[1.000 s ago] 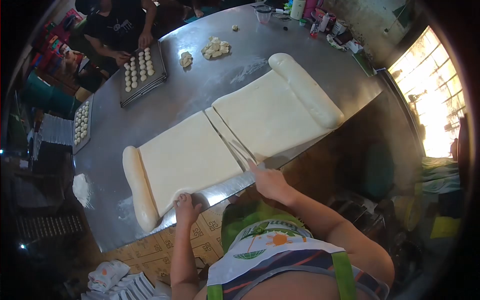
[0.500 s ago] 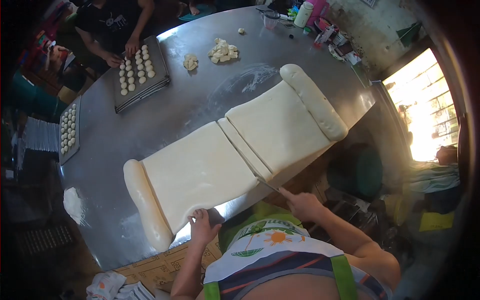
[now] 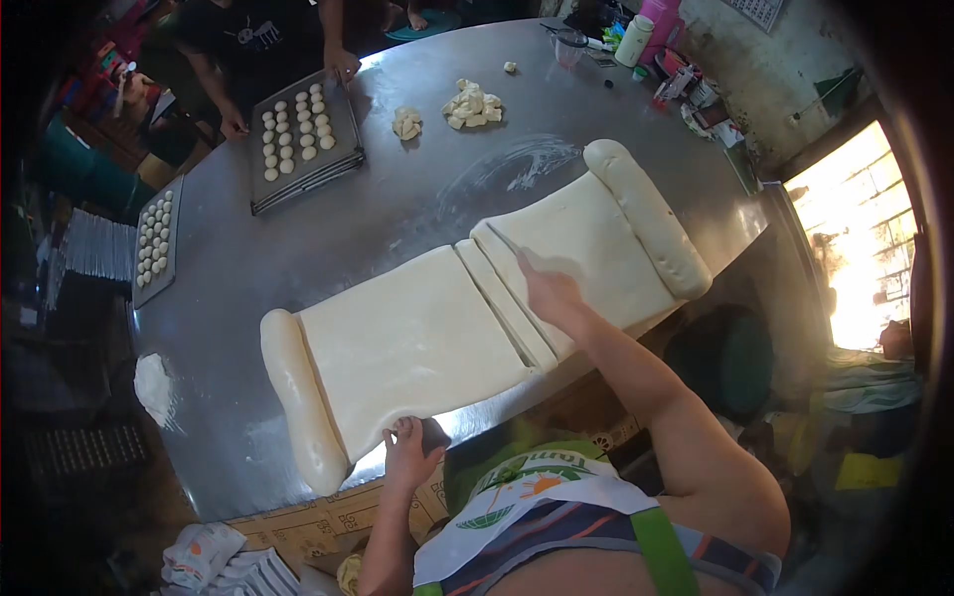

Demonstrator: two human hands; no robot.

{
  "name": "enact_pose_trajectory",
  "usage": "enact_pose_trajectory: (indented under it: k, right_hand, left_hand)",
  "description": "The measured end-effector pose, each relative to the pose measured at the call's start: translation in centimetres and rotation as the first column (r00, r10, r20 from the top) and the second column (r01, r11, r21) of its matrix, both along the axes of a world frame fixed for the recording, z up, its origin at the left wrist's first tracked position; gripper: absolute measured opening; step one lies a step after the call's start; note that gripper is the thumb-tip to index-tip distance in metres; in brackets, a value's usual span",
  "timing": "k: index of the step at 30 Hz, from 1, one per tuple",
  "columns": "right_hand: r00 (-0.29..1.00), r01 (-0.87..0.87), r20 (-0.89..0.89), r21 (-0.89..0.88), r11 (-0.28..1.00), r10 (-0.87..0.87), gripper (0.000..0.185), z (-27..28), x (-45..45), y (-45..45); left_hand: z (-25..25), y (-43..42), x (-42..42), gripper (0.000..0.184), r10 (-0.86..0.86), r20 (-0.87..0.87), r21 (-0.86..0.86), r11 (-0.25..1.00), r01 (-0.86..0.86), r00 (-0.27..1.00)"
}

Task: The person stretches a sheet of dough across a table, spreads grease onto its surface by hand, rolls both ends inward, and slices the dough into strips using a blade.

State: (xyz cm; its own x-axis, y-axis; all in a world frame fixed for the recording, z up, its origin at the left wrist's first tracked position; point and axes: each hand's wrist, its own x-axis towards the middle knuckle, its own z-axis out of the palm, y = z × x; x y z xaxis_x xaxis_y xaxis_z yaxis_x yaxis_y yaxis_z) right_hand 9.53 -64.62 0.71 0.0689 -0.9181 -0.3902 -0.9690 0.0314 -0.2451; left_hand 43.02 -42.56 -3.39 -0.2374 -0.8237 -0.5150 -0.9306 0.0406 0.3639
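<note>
A wide sheet of dough lies across the metal table, with a thick rolled edge at its left end and another roll at its right. Lengthwise cuts part a narrow dough strip from the two larger pieces. My right hand is closed around a knife, whose blade rests near the far edge of the right-hand piece, beside the strip. At the near edge of the left piece, my left hand touches the dough with its fingertips, thumb apart. A dark patch beside it is unclear.
Across the table, another person's hands are at a stack of trays bearing dough balls. A second tray stands left. Dough scraps, a flour pile and a white bottle are also on the table.
My right hand has moved the knife from the strip's near end to the far edge of the right piece. The left hand stays at the dough's near edge. The other person's hands have shifted to the tray's sides.
</note>
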Motion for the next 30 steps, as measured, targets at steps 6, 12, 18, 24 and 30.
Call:
enact_pose_trajectory:
  k: [6, 12, 18, 24, 30]
  right_hand:
    - [0.988, 0.064, 0.148, -0.129, 0.99, -0.045, 0.058, -6.4, 2.7, -7.0]
    - [0.987, -0.117, 0.11, 0.007, 0.993, 0.115, 0.063, -4.3, -4.6, 6.1]
    - [0.965, -0.257, 0.097, 0.135, 0.957, 0.246, 0.073, -0.3, -14.6, 26.4]
    - [0.976, -0.032, 0.219, 0.069, 0.997, 0.016, 0.073, 2.1, -15.9, 27.0]
    - [0.992, -0.039, 0.103, -0.265, 0.964, 0.068, 0.068, -3.8, -9.2, 7.9]
  left_hand:
    - [-1.0, 0.4, 0.2, 0.088, 0.037, -0.011, -0.036, 0.999, -0.038, 0.999]
    - [-1.9, 1.0, -0.6, 0.088, 0.042, 0.036, -0.104, 0.994, -0.038, 0.998]
    - [-1.4, 0.8, -1.4, 0.089, 0.076, 0.141, -0.071, 0.995, -0.067, 0.987]
    - [-1.7, 0.6, -2.5, 0.09, 0.091, 0.199, -0.078, 0.994, -0.077, 0.976]
    - [-1.1, 0.4, -2.9, 0.087, 0.108, 0.18, -0.077, 0.992, -0.096, 0.978]
